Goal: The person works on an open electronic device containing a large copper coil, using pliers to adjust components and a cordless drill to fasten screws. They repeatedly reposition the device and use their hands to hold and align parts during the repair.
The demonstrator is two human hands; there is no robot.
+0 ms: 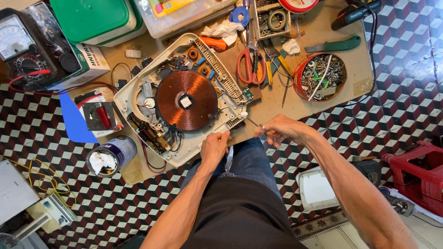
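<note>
The opened white plastic induction cooker base (184,99) lies tilted on your low wooden work board (272,103), its round copper-coloured wire coil (186,100) bare at the centre with a small white square in the middle. Your left hand (214,147) is curled over the cooker's near edge, fingers pressed down on the rim. Your right hand (279,129), just right of the cooker's near-right corner, is closed in a pinch around a thin metal screwdriver (254,123) whose tip points at that corner. Right of the cooker, red-handled scissors (250,64) lie flat on the board, and farther right stands a round red tin full of screws and metal bits (319,77). Beyond that tin, a green-handled tool (334,45) lies near the board's far edge. Behind the cooker sit a green-lidded plastic box (99,18) and a clear plastic tub (180,16) with a yellow label on top. Left of the cooker rests a white cardboard carton with green print (87,64), and beside it a black analogue multimeter with a red probe lead (20,46). In front of the cooker's left corner stands a blue and white tin can stuffed with a white rag (110,157). All of it rests above a checkered tile floor (392,115).
</note>
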